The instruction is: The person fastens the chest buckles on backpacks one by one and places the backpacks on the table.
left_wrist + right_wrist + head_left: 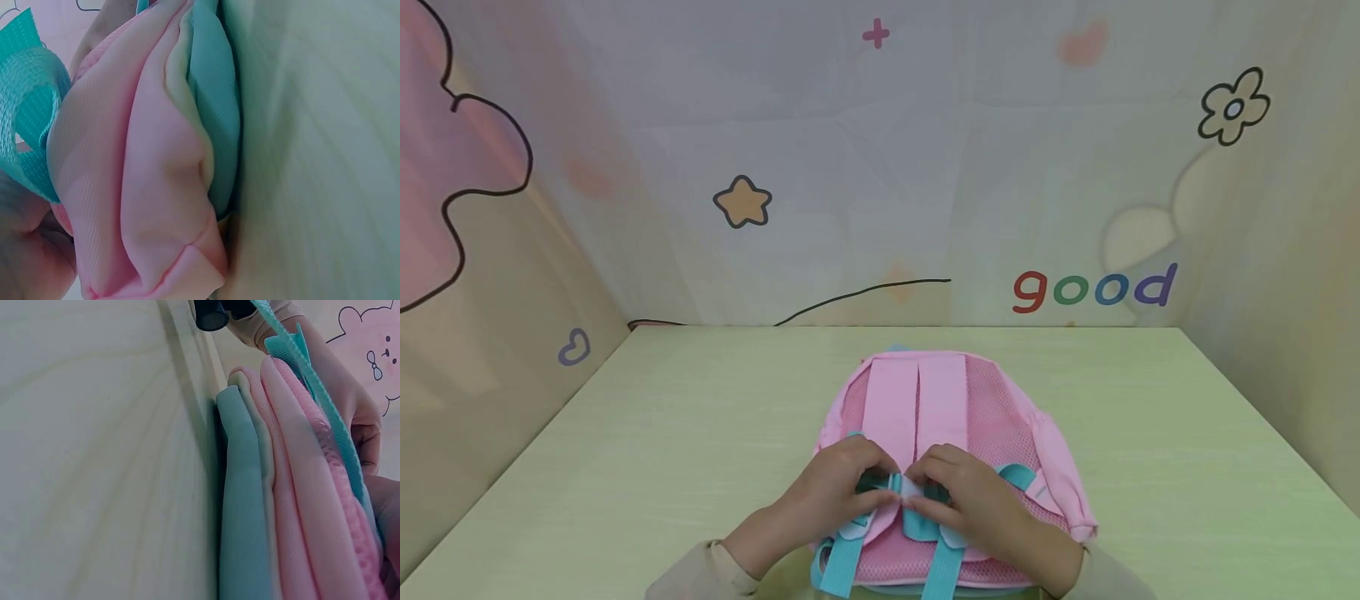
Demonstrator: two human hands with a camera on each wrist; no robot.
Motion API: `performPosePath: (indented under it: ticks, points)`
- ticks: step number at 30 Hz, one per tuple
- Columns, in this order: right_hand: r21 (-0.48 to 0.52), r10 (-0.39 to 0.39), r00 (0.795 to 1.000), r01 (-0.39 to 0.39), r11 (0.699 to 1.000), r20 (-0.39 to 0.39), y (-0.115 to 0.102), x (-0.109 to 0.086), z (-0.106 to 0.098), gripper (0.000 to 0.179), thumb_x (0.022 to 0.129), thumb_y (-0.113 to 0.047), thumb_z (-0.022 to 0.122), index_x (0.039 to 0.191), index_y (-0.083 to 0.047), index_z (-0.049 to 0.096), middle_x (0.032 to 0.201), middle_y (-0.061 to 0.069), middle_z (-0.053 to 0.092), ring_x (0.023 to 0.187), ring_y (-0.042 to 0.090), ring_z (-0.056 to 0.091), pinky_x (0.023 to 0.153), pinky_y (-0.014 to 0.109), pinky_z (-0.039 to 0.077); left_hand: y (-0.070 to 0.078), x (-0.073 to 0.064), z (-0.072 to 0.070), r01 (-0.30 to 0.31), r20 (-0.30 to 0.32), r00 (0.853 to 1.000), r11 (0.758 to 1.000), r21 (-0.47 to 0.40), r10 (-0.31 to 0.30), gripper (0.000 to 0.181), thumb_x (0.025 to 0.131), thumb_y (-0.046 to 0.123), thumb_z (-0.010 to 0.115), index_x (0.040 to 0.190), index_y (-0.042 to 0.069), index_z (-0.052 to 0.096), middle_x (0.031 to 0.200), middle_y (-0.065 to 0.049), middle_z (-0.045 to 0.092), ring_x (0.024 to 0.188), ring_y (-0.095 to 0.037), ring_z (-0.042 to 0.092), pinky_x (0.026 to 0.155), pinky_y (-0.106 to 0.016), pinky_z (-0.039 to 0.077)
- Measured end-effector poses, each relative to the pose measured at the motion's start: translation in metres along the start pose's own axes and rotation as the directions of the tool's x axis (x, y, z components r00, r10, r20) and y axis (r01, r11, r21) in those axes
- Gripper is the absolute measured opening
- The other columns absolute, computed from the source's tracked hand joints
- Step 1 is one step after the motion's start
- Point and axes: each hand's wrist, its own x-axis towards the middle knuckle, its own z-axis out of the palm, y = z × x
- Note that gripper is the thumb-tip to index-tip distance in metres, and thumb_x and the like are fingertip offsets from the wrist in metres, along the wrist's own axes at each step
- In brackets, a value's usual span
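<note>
A pink backpack (1000,383) with turquoise trim lies on the table, its padded shoulder straps (942,404) facing up. Over its middle my two hands meet, fingertips close together. Thumb and fingers of my left hand (827,483) pinch a turquoise strap piece (895,484). My right hand (981,500) pinches a small white buckle piece (913,487) right beside it; whether the two parts are joined I cannot tell. Turquoise webbing (844,567) hangs toward the front. The left wrist view shows the bag's pink side (162,156) and a looped turquoise strap (28,112).
The pale green table (662,442) extends around the bag on both sides. A printed cloth backdrop (850,167) with a star, a flower and the word "good" rises behind and along the sides. A dark cylindrical object (212,315) shows near a sleeve in the right wrist view.
</note>
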Motion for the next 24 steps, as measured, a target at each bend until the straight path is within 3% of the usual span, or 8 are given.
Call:
performPosePath:
  ticks: [12, 18, 24]
  points:
    - [0.054, 0.038, 0.999, -0.037, 0.998, -0.001, 0.001, 0.001, 0.001, 0.015, 0.085, -0.022, 0.072, 0.096, -0.012, 0.067, 0.088, -0.007, 0.062, 0.079, 0.003, 0.055, 0.071, 0.017, 0.051, -0.003, 0.0, 0.002, 0.018, 0.004, 1.0, 0.999, -0.037, -0.018, 0.019, 0.084, 0.018, 0.074, 0.099, 0.009, 0.067, 0.095, 0.0, 0.068, 0.089, -0.011, 0.058, 0.081, -0.022, 0.052]
    - [0.108, 0.112, 0.992, -0.117, 0.987, 0.057, 0.002, 0.0, -0.005, 0.016, 0.088, -0.021, 0.07, 0.101, -0.012, 0.068, 0.094, -0.005, 0.064, 0.084, 0.007, 0.063, 0.076, 0.021, 0.055, -0.003, 0.0, 0.002, 0.022, 0.014, 1.0, 0.998, -0.053, -0.021, 0.023, 0.085, 0.019, 0.073, 0.105, 0.009, 0.066, 0.099, -0.001, 0.067, 0.091, -0.011, 0.059, 0.082, -0.021, 0.052]
    - [0.1, 0.161, 0.983, -0.169, 0.98, 0.086, 0.002, -0.003, -0.011, 0.017, 0.088, -0.018, 0.068, 0.104, -0.011, 0.068, 0.098, -0.004, 0.065, 0.087, 0.009, 0.064, 0.077, 0.025, 0.055, -0.004, -0.001, -0.001, -0.026, -0.035, 0.999, 0.999, 0.029, 0.027, 0.029, 0.083, 0.02, 0.075, 0.108, 0.009, 0.065, 0.101, -0.001, 0.067, 0.095, -0.014, 0.061, 0.083, -0.023, 0.053]
